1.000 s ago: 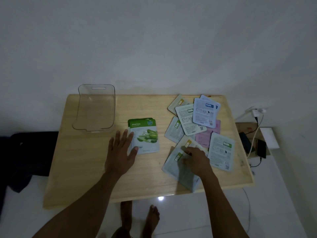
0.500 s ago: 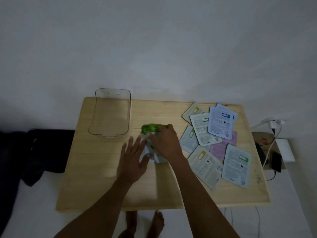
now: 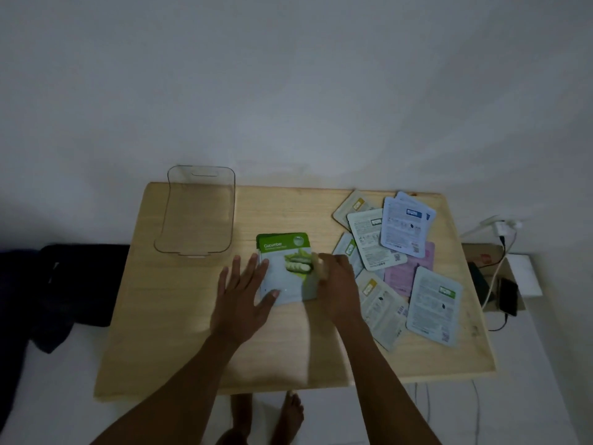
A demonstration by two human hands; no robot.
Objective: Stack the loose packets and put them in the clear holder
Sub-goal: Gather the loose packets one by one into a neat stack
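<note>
A green and white cucumber packet (image 3: 282, 248) lies face up on top of a small stack in the middle of the wooden table (image 3: 179, 332). My left hand (image 3: 244, 297) lies flat with fingers spread, touching the stack's left edge. My right hand (image 3: 337, 284) grips the cucumber packet's right edge. The clear holder (image 3: 200, 175) stands empty at the back left. Several loose packets lie face down in an overlapping heap on the right, among them a blue one (image 3: 406, 228), a pink one (image 3: 404, 274) and a pale one (image 3: 433, 303).
A white wall runs along the table's far edge. Off the right edge sit a cardboard box (image 3: 481, 255), a phone (image 3: 508, 297) and charger cables. Dark cloth (image 3: 73, 284) lies to the left. My bare feet (image 3: 288, 415) show below the near edge.
My right hand took a packet from the right heap, carried it left and laid it on the green packet beside my left hand. The cucumber packet now shows on top.
</note>
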